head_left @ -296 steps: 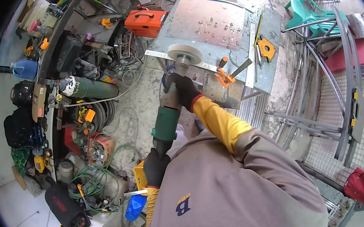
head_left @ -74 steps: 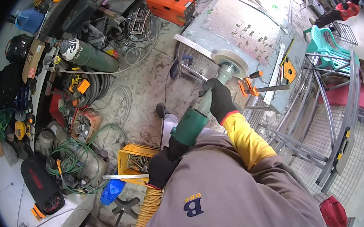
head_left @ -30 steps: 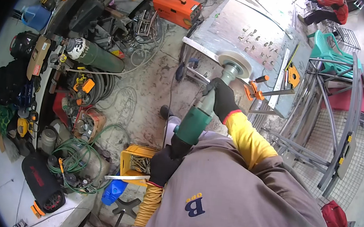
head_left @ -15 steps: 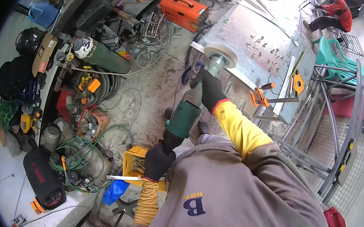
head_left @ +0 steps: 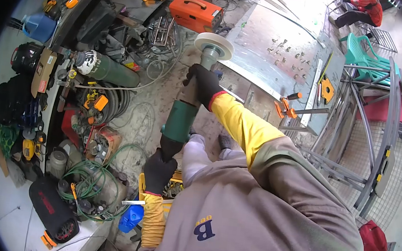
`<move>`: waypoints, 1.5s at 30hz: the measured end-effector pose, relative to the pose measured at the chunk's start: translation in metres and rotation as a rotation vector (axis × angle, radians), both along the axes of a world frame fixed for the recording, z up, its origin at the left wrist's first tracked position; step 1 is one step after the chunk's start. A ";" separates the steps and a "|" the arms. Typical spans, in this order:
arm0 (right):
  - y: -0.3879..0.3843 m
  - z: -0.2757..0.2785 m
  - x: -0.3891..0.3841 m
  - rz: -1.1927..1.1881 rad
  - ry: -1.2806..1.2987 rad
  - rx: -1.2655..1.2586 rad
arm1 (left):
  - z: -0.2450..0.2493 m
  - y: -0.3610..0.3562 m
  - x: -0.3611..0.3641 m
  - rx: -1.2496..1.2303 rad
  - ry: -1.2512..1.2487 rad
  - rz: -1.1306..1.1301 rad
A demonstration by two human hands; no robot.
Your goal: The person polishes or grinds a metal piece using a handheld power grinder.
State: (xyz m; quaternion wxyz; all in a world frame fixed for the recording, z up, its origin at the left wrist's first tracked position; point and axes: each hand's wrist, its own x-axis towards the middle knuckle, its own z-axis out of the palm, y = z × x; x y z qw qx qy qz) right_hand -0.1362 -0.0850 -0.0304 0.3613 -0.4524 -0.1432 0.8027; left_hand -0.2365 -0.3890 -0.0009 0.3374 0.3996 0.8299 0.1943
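Observation:
A green-bodied handheld grinder (head_left: pixel 180 119) with a thick white wheel (head_left: pixel 214 45) runs across the middle of the head view, wheel end away from me. My right hand (head_left: pixel 202 85), in a black glove, is wrapped round its metal neck just behind the wheel. At the rear end my left hand (head_left: pixel 160 171), also gloved, grips the dark handle close to my body. The wheel hangs in the air off the left edge of a metal-topped table (head_left: pixel 255 42). Yellow sleeves cover both forearms.
An orange welding machine (head_left: pixel 195 13) stands beyond the wheel. On the left are a green gas cylinder (head_left: pixel 113 70), coiled green hose (head_left: pixel 87 172) and a yellow crate (head_left: pixel 143 182). An orange clamp (head_left: pixel 287 108) grips the table edge. Another person (head_left: pixel 368 10) sits at the far right.
Both hands have carried the grinder to the left, so its wheel has swung away from over the table corner. The view has shifted slightly; both grips look the same.

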 end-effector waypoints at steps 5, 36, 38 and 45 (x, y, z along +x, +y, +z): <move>-0.029 -0.040 0.066 0.035 -0.096 0.549 | 0.011 -0.010 0.045 0.040 0.043 -0.098; 0.009 0.002 -0.019 0.034 -0.076 -0.036 | -0.005 0.007 -0.011 0.023 -0.008 -0.008; 0.016 0.003 -0.029 0.046 -0.119 -0.057 | 0.008 0.019 -0.018 0.080 0.040 -0.008; 0.015 0.013 -0.026 0.076 -0.057 -0.019 | 0.002 0.014 -0.023 0.064 0.136 -0.062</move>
